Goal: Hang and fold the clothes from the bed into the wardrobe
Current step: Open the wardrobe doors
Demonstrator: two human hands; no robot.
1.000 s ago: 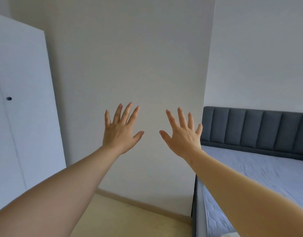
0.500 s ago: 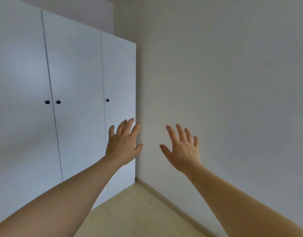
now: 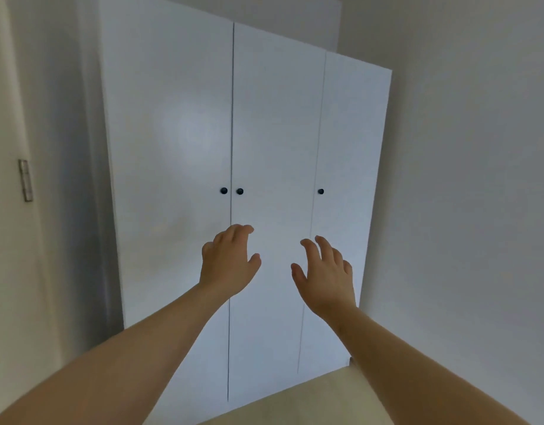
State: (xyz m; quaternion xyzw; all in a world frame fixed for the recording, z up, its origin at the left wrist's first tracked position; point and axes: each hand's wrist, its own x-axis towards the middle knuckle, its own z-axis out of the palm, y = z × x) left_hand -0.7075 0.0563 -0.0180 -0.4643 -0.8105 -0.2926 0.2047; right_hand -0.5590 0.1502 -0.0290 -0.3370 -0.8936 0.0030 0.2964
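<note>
A tall white wardrobe (image 3: 178, 142) fills the middle of the view, its three doors closed, each with a small black knob (image 3: 223, 190). Both my arms stretch out toward it. My left hand (image 3: 229, 262) hovers below the two knobs at the seam of the left and middle doors, fingers loosely bent, holding nothing. My right hand (image 3: 324, 271) hovers in front of the middle door near the right seam, fingers relaxed and empty. Neither hand touches a door. No clothes and no bed are in view.
A door frame with a metal hinge (image 3: 26, 180) stands at the far left. A plain white wall (image 3: 473, 210) runs along the right of the wardrobe. Beige floor (image 3: 310, 400) shows at the bottom.
The view has swung left from the bed and wall to face the wardrobe squarely. Both hands stayed raised, and their spread fingers have relaxed into a loose curl.
</note>
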